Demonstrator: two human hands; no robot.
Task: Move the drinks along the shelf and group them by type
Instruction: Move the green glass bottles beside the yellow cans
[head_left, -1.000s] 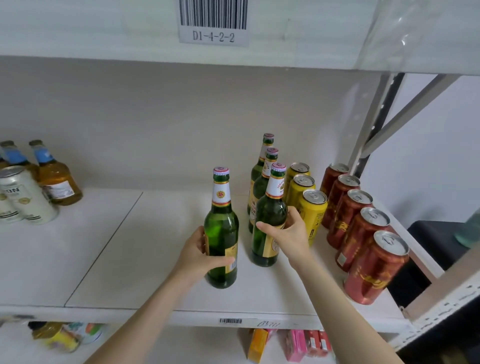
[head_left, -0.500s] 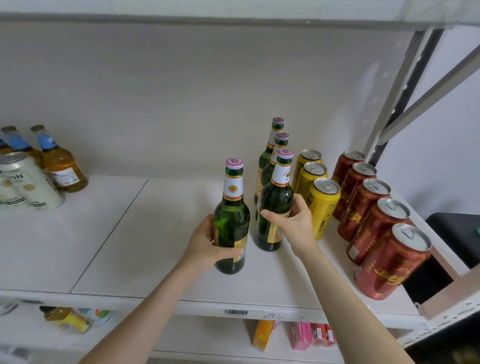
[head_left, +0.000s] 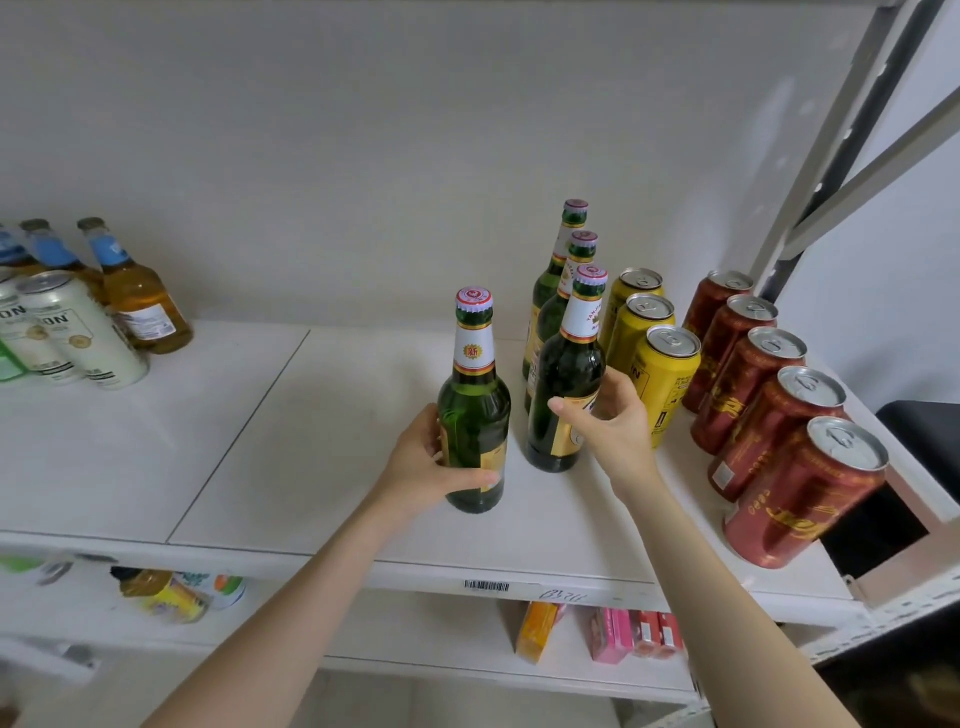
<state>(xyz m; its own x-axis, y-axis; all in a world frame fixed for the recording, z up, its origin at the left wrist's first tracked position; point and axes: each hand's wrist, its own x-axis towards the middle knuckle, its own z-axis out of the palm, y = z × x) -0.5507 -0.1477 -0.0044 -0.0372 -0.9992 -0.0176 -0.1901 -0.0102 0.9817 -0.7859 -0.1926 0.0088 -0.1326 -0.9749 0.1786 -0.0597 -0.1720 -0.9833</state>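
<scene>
**A:** Status on the shelf (head_left: 322, 467)?

**B:** The right end looks mostly sorted. Red cans (head_left: 779, 415) stand in one file along the right side, with three yellow cans (head_left: 670, 379) next to them. Beside those is the green row (head_left: 558, 312), three bottles deep. The left hand (head_left: 426, 462) grips a fourth green bottle (head_left: 474, 415) low on its body. It's upright on the shelf, just left of the row and forward of it. The right hand (head_left: 608, 421) wraps round the front bottle (head_left: 566, 384) of the row, thumb across the label.

**A:** What's left?

**B:** The fourth bottle has to join its kind (my read: park it ahead of the front bottle or start a second file). At the far left, amber bottles (head_left: 140, 301) and white cans (head_left: 72, 332) are bunched together. They're partly out of frame, so I can't tell if they're sorted.

**A:** Room to move?

**B:** There's a wide bare stretch between the left bunch and the green bottles. The right side is tight: the front bottle is just beside the nearest yellow can, and the right fingers sit in that gap. The last red can and the held bottle are both near the front lip (head_left: 363, 564), and I see no rail there. Slide them, don't swing.
</scene>
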